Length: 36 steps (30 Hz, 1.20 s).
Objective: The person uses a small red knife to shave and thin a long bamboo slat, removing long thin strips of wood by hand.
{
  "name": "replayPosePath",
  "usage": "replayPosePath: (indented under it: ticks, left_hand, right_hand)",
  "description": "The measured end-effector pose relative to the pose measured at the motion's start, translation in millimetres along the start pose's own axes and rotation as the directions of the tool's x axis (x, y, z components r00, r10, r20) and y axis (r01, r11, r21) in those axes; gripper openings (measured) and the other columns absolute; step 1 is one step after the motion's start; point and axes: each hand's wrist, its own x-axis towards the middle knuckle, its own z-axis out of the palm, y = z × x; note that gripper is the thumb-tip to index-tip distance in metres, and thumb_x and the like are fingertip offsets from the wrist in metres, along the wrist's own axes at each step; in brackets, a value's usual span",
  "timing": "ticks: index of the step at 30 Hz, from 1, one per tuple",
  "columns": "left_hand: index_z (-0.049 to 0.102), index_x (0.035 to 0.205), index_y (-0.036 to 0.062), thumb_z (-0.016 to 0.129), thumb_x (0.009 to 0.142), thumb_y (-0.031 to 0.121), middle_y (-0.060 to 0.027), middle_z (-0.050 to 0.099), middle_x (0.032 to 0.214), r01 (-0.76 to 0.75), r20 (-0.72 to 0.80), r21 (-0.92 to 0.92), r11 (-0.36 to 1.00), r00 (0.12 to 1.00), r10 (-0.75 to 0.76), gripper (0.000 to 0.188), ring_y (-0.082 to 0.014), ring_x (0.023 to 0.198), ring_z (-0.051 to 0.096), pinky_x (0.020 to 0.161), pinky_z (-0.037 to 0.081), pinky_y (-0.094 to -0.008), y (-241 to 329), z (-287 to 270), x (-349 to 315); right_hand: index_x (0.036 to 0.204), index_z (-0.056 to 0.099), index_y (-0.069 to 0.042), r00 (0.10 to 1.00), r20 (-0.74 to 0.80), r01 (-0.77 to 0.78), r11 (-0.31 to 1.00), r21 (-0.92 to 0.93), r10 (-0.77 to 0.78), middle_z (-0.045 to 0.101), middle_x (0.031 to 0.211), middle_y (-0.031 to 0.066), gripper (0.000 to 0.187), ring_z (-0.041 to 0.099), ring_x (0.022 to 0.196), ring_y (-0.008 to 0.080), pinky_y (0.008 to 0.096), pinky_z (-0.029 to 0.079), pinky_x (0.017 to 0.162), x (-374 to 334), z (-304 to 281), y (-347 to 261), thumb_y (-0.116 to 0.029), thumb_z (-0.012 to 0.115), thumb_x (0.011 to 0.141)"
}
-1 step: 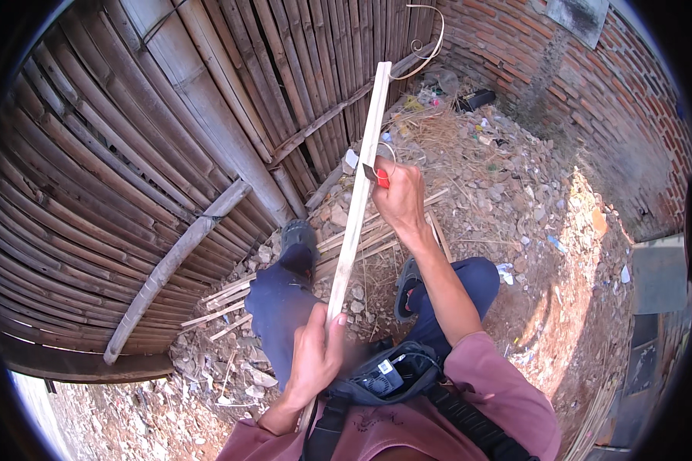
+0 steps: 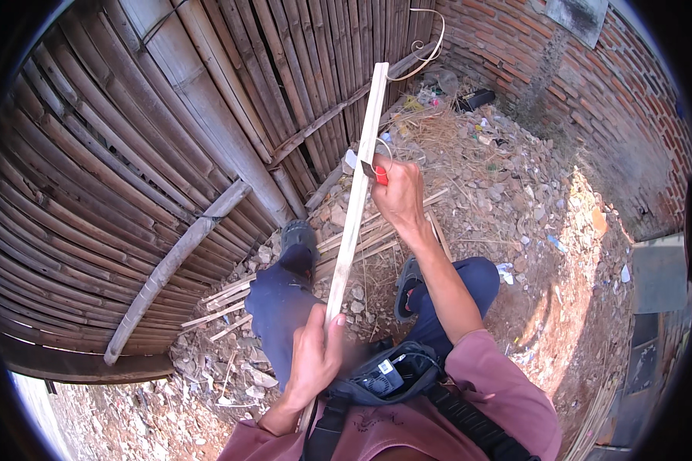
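A long, pale split-bamboo strip slants upward in front of me. Its lower end is gripped by my left hand, fingers closed around it. My right hand is closed on a red-handled knife, whose dark blade lies against the strip's right edge, above the middle. Beside the blade a thin shaving curls up. Another long bamboo shaving loops from the strip's far end. Most of the knife handle is hidden inside my fist.
A bamboo slat wall rises on the left, with a brick wall at the back right. Rubble and litter cover the ground. More bamboo strips lie by my feet. An open waist bag sits at my lap.
The strip's far end has shifted very slightly left, and the shaving at the blade stands in a somewhat larger loop. Both hands keep their grip in almost the same places.
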Motion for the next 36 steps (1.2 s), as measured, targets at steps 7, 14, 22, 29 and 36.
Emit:
replayPosePath:
  ticks: [7,14,22,29,36]
  left_hand:
    - [0.053,0.097,0.0010,0.057,0.111,0.017,-0.0066,0.057,0.062,0.016,-0.023,0.054,0.998,1.000,-0.015,0.022,-0.0149,0.053,0.056,0.051,0.043,-0.0348,-9,-4,-17]
    - [0.053,0.098,0.0004,0.058,0.111,0.017,-0.0091,0.056,0.062,-0.010,-0.028,0.077,0.997,1.000,0.012,0.022,-0.0160,0.053,0.055,0.051,0.042,-0.0356,-15,-10,-23]
    - [0.057,0.099,0.0003,0.061,0.109,0.018,-0.0123,0.053,0.061,0.075,-0.047,0.024,0.997,0.996,-0.074,0.021,-0.0187,0.050,0.049,0.050,0.039,-0.0380,-24,-21,-10]
    - [0.056,0.094,0.0029,0.059,0.111,0.019,0.0014,0.057,0.063,0.152,0.087,-0.098,0.983,0.986,-0.144,0.024,-0.0056,0.046,0.053,0.041,0.041,-0.0257,-19,-36,-5]
    - [0.057,0.096,-0.0007,0.059,0.110,0.014,-0.0123,0.058,0.060,0.063,0.016,0.042,0.997,0.998,-0.063,0.020,-0.0245,0.047,0.059,0.047,0.042,-0.0405,-34,-24,-11]
  right_hand:
    - [0.084,0.074,-0.003,0.998,-0.024,0.056,0.998,0.030,-0.055,0.067,0.069,0.0233,0.017,0.069,0.065,0.0411,0.0501,0.050,0.061,47,6,23,0.001,0.059,0.081]
    - [0.080,0.071,-0.004,0.986,-0.145,0.080,0.997,0.000,-0.079,0.067,0.070,0.0228,0.011,0.068,0.066,0.0448,0.0521,0.051,0.058,113,18,64,-0.005,0.062,0.085]
    - [0.079,0.066,0.000,0.991,0.095,-0.114,0.976,0.185,0.098,0.068,0.073,0.0182,0.014,0.069,0.074,0.0333,0.0475,0.050,0.070,118,50,61,-0.009,0.058,0.087]
    - [0.092,0.067,-0.002,0.901,0.418,-0.344,0.777,0.528,0.115,0.059,0.070,0.0027,0.016,0.052,0.064,0.0143,0.0323,0.041,0.065,102,28,61,-0.008,0.052,0.091]
    - [0.127,0.071,0.000,0.807,0.570,-0.486,0.720,0.496,0.152,0.056,0.069,-0.0010,0.041,0.039,0.053,0.0038,0.0240,0.033,0.050,81,0,54,-0.012,0.043,0.100]
